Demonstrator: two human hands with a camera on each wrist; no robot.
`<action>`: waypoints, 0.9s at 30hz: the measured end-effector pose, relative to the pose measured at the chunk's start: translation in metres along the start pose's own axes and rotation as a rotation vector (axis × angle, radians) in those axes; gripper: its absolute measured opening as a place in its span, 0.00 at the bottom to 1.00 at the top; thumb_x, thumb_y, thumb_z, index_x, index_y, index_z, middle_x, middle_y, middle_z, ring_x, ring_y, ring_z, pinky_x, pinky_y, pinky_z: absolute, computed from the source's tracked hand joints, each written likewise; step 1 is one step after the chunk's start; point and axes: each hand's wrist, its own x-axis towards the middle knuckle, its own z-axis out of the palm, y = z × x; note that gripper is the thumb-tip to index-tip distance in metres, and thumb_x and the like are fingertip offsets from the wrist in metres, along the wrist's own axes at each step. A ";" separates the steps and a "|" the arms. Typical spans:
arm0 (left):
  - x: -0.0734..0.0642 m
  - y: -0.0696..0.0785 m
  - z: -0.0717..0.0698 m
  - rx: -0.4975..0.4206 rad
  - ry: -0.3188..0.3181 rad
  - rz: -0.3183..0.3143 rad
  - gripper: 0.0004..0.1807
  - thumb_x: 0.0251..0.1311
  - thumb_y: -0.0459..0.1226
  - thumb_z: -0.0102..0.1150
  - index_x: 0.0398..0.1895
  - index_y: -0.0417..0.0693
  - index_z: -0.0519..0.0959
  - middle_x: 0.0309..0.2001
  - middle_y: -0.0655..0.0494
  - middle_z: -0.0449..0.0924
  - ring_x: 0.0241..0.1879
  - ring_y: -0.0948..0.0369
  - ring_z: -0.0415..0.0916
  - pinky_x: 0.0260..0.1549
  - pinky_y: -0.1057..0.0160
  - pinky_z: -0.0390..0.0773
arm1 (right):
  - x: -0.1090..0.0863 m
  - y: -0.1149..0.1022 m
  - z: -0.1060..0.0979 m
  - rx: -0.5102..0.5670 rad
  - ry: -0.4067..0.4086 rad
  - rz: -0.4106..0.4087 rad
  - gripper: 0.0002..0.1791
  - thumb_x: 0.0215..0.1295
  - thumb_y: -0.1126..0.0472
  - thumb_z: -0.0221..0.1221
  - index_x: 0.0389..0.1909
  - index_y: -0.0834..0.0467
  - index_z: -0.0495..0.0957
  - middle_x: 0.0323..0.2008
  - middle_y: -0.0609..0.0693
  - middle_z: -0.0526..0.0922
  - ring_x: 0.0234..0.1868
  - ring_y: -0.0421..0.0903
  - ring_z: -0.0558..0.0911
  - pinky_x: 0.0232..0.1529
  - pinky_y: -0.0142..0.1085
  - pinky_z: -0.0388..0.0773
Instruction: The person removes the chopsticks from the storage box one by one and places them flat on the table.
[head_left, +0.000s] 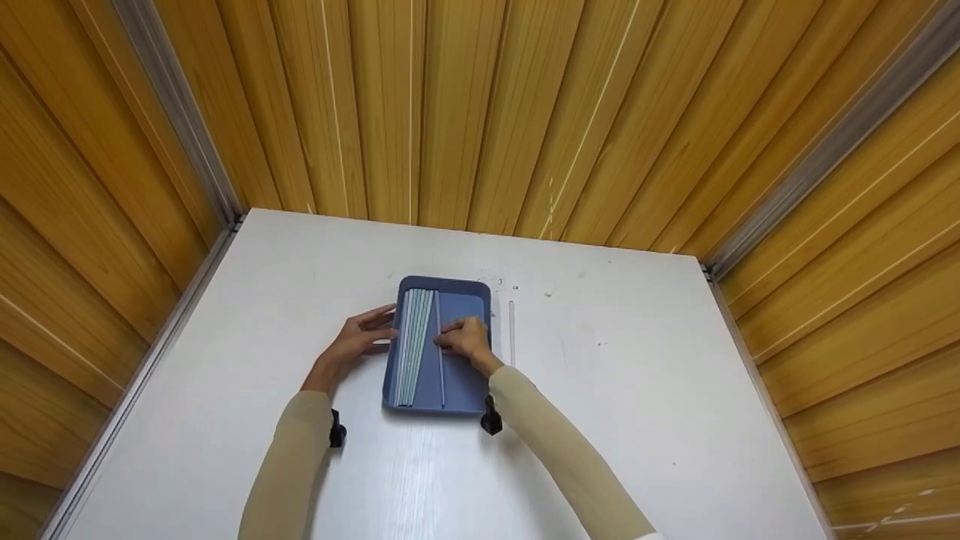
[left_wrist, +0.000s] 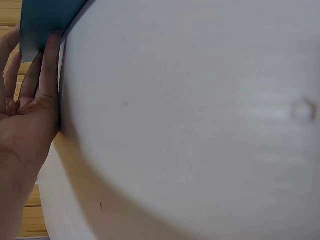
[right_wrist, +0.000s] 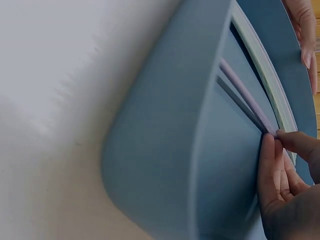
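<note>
White table (head_left: 615,442) | right hand (head_left: 468,340) pinches lilac stick (head_left: 442,379) inside blue tray (head_left: 466,384) | left hand (head_left: 355,340) spread against tray's side

Tray (head_left: 466,390): on the counter (head_left: 637,420), long sides running near to far.
Bundled sticks (head_left: 414,346): in the tray, along its left side, near to far.
Single stick (head_left: 442,386): in the tray, right of the bundle; far ends close together, near ends wider apart.
Outer stick (head_left: 512,330): on the counter, just right of the tray.
Left grip (head_left: 355,340): at the tray's left wall, touching it.
Right grip (head_left: 466,339): over the tray's right half, on the single stick.
Panelled wall (head_left: 465,112): behind the counter's far edge.
</note>
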 end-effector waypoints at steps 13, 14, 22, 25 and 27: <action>0.001 0.000 0.000 0.009 0.031 -0.017 0.37 0.65 0.34 0.68 0.76 0.53 0.67 0.75 0.44 0.68 0.62 0.53 0.79 0.56 0.58 0.85 | -0.003 -0.003 -0.007 0.083 -0.074 0.051 0.13 0.60 0.68 0.65 0.43 0.73 0.84 0.34 0.60 0.89 0.31 0.45 0.89 0.35 0.36 0.90; 0.001 0.000 0.000 0.013 0.031 -0.013 0.37 0.65 0.34 0.68 0.77 0.53 0.67 0.75 0.43 0.67 0.62 0.53 0.79 0.56 0.58 0.85 | -0.003 -0.003 -0.008 0.091 -0.082 0.058 0.13 0.61 0.68 0.65 0.44 0.73 0.83 0.34 0.60 0.89 0.32 0.46 0.89 0.35 0.37 0.90; 0.001 -0.003 0.000 -0.012 0.010 0.001 0.37 0.66 0.31 0.65 0.78 0.48 0.64 0.76 0.39 0.64 0.68 0.47 0.74 0.55 0.59 0.85 | -0.006 -0.006 -0.016 0.166 -0.138 0.088 0.16 0.64 0.68 0.64 0.50 0.72 0.82 0.32 0.54 0.87 0.30 0.43 0.86 0.31 0.36 0.89; 0.002 -0.003 0.000 -0.021 0.008 0.009 0.37 0.66 0.30 0.64 0.78 0.46 0.64 0.76 0.38 0.64 0.69 0.45 0.72 0.55 0.59 0.85 | -0.009 -0.008 -0.018 0.182 -0.140 0.050 0.17 0.64 0.66 0.65 0.52 0.71 0.82 0.35 0.54 0.89 0.29 0.40 0.85 0.30 0.33 0.88; 0.002 -0.003 0.001 -0.025 0.009 0.014 0.37 0.66 0.29 0.64 0.77 0.46 0.64 0.76 0.38 0.64 0.69 0.44 0.72 0.55 0.58 0.85 | -0.011 -0.009 -0.020 0.199 -0.135 0.006 0.18 0.64 0.66 0.66 0.52 0.71 0.82 0.37 0.55 0.90 0.29 0.38 0.85 0.30 0.32 0.87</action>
